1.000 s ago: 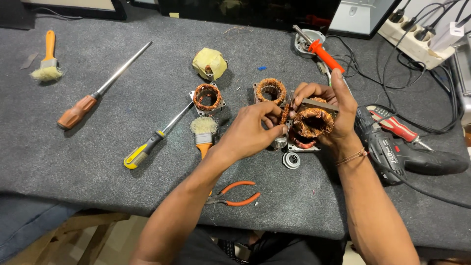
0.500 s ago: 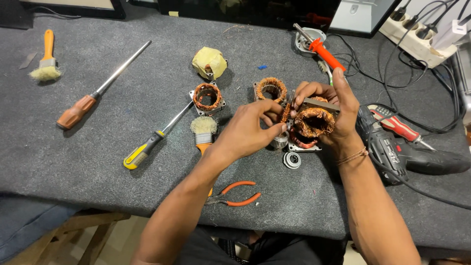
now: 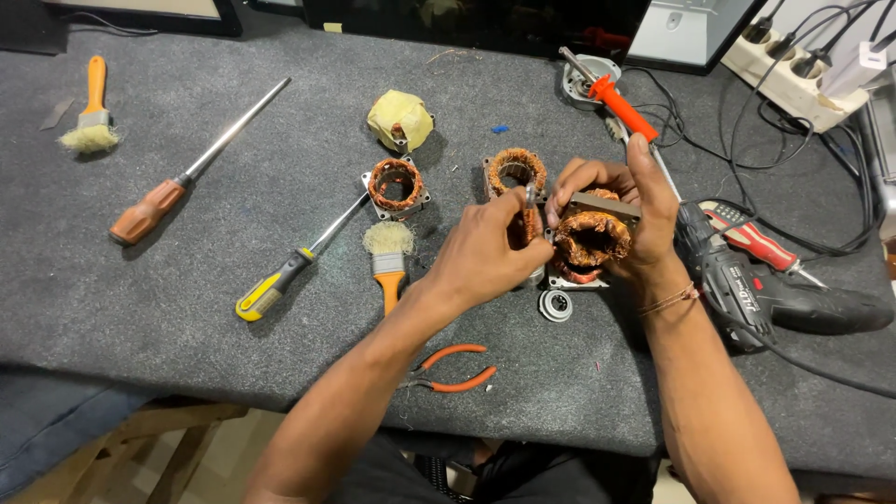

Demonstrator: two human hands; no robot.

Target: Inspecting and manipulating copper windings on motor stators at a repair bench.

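Since the earlier frames almost nothing has shifted: my two hands stay together over the same spot on the grey bench mat [image 3: 187,308], and the tools around them lie where they lay. My right hand [image 3: 623,222] cradles a copper-wound stator [image 3: 590,238] from behind and below, fingers curled over its top edge, holding it tilted so that its bore faces me, just above the mat. My left hand [image 3: 487,254] is pinched narrow, thumb and forefinger closed on a small metal piece [image 3: 528,196] whose tip stands at the stator's left rim; I cannot tell what sort of piece it is. Under the held stator a flat bracket [image 3: 571,280] lies on the mat, and a small round bearing [image 3: 555,305] sits just in front of it.

Behind my left hand a second stator [image 3: 516,169] rests on the mat, and a third [image 3: 396,185] lies further left in its square frame. A lump wrapped in yellow tape [image 3: 399,119] sits beyond that one. Touching or nearly touching the third stator's frame is the shaft of a yellow-handled screwdriver [image 3: 280,284], with a short orange-handled brush [image 3: 388,259] just beside it. Orange-gripped pliers [image 3: 448,369] lie near the bench edge under my left forearm. Far left are a long brown-handled screwdriver [image 3: 177,182] and another brush [image 3: 91,117]. To the right lie a soldering iron [image 3: 618,103], a red-handled tool [image 3: 758,245] and a black cordless drill [image 3: 784,299].
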